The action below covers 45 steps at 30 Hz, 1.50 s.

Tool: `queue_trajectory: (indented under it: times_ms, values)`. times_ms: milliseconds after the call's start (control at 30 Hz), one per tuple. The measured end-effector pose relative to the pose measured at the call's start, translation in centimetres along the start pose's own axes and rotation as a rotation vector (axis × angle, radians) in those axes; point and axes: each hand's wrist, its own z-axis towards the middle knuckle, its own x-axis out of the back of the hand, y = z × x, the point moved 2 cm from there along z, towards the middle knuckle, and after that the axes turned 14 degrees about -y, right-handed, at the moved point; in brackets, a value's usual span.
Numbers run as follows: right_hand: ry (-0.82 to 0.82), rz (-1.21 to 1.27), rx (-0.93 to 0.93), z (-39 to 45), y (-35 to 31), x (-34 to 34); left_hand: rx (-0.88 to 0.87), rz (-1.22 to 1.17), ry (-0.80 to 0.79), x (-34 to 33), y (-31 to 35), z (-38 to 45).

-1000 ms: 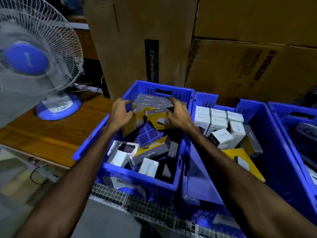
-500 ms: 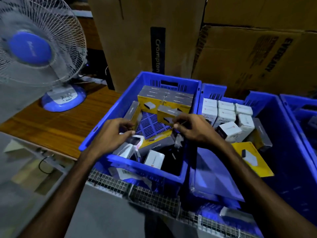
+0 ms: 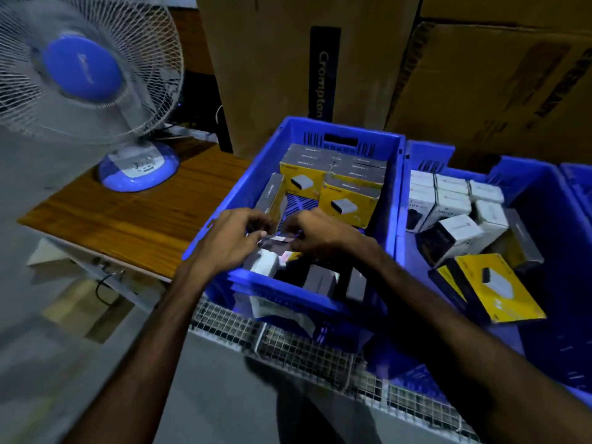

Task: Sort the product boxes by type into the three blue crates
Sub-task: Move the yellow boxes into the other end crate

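We have both hands low over the near half of the left crate (image 3: 395, 187). Our left hand (image 3: 229, 243) and right hand (image 3: 323, 232) meet on one small pale-topped box (image 3: 277, 243), fingertips curled in and pinching its two ends. We judge the two-sided hold is meant to pull it free of the loose boxes jammed along the near wall. Whether it is fully lifted we cannot tell.

At the far wall stand the yellow-fronted boxes (image 3: 347, 201), upright and packed tight, apparently the sorted type. We count two yellow faces and about six grey tops, blur making that uncertain. One grey box (image 3: 272, 197) leans against the left wall.

The middle crate (image 3: 525, 169) keeps white boxes (image 3: 450, 200) at its far-left corner, roughly eight, plus one flat yellow box (image 3: 499, 288) near its front. Only an edge of the third crate (image 3: 579, 181) shows.
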Motion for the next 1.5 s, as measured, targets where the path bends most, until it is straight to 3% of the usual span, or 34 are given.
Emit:
queue_trajectory:
  times_ms: [167, 300, 400, 567, 667, 767, 900, 1067, 1267, 1367, 1500]
  values:
    - [-0.034, -0.099, -0.023, 2.6, 0.8, -0.2, 0.169, 0.147, -0.180, 0.4, 0.5, 0.1]
    - [-0.135, -0.107, -0.127, 4.2, 1.5, -1.1, 0.433, 0.345, -0.464, -0.7, 0.4, 1.0]
    - [-0.198, -0.094, -0.152, 5.1, 1.4, -1.9, 0.464, 0.389, -0.564, -1.4, 0.9, 1.4]
    - [-0.327, -0.042, -0.209, 8.9, 3.2, -3.5, 0.454, 0.422, -0.457, -1.4, 1.6, 1.1]
    - [-0.229, -0.016, -0.151, 6.7, 1.4, -2.6, 0.435, 0.403, -0.400, -0.9, 1.9, 0.5]
    - [-0.322, 0.115, -0.173, 7.0, 1.0, -2.7, 0.403, 0.428, -0.333, 0.4, 2.8, -0.2]
    - [-0.276, 0.101, -0.023, 7.3, 0.9, -3.6, 0.335, 0.407, -0.169, 3.3, 3.2, -1.4]
    - [-0.108, 0.349, -0.032, 6.6, 2.6, -1.7, 0.180, 0.115, 0.139, 6.8, 2.0, -3.5]
    - [0.169, 0.806, 0.043, 0.7, 3.4, 3.8, 0.030, -0.712, 0.412, 6.0, 1.1, -4.3]
    - [0.297, 1.111, 0.051, -3.3, 4.4, 4.3, 0.004, -1.156, 0.397, 4.0, 2.9, -4.3]
    - [0.356, 1.574, 0.102, -9.4, 4.5, 3.1, -0.009, -1.471, 0.272, 1.2, 6.0, -4.1]
